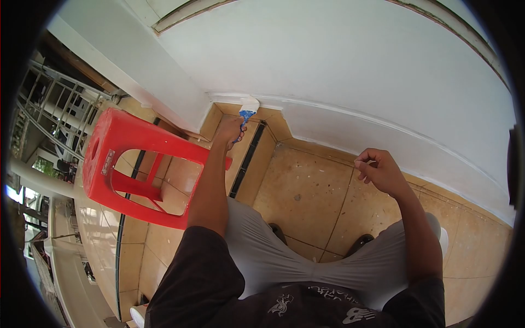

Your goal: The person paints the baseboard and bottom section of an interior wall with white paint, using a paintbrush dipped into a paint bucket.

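Note:
My left hand (231, 132) is wrapped around the blue handle of a paintbrush (249, 111). White paint coats the bristles, which touch the bottom of the white wall (339, 71) just above the tan tile skirting (280, 127). The corner with the pillar is close by on the left. My right hand (380, 171) hovers in front of the wall, to the right, with nothing visible in it. Its fingers are loosely curled, thumb and forefinger apart.
A red plastic stool (150, 216) stands on the left beside my left forearm. Tan floor tiles (306, 191) with paint specks lie between my feet. A tiled step with a black edge strip (249, 158) rises on the left. Metal railings (65, 106) show at far left.

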The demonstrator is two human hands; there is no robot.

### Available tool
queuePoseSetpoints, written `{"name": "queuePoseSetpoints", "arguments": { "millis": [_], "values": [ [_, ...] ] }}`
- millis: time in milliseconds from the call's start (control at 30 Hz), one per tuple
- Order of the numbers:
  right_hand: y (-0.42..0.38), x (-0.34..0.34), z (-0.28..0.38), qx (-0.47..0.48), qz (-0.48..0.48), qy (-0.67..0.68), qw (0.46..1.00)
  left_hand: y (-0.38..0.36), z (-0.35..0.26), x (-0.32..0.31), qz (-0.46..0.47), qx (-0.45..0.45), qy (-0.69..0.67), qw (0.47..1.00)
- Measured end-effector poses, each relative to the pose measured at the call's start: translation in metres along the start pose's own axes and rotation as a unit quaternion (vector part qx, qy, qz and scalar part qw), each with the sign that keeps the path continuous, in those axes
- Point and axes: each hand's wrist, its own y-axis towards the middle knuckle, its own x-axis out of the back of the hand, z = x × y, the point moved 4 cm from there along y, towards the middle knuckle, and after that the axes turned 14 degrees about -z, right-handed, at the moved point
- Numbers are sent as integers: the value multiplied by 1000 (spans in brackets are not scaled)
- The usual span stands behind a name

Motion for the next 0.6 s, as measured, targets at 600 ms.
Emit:
{"name": "queuePoseSetpoints", "arguments": {
  "millis": [600],
  "values": [
    [2,-7,0,18,2,-14,1000,-39,-3,-59,1,-15,-3,1000]
  ]
}}
